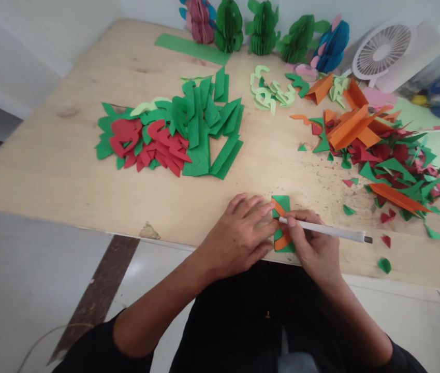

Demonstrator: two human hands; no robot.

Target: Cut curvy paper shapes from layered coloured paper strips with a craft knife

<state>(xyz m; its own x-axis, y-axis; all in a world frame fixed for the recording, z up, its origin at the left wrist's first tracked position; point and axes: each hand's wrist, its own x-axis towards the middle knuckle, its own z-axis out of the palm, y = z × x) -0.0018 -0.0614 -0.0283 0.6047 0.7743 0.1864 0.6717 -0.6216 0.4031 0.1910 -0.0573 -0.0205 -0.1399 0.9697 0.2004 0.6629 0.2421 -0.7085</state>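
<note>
Our left hand (pixel 233 235) lies palm down beside the tip of the white pen (pixel 326 229), its fingers slightly parted. Our right hand (pixel 319 251) grips the pen between thumb and fingers. From dark sleeves (pixel 105 344), our bare forearms (pixel 165 300) slant inward toward the pen.
</note>
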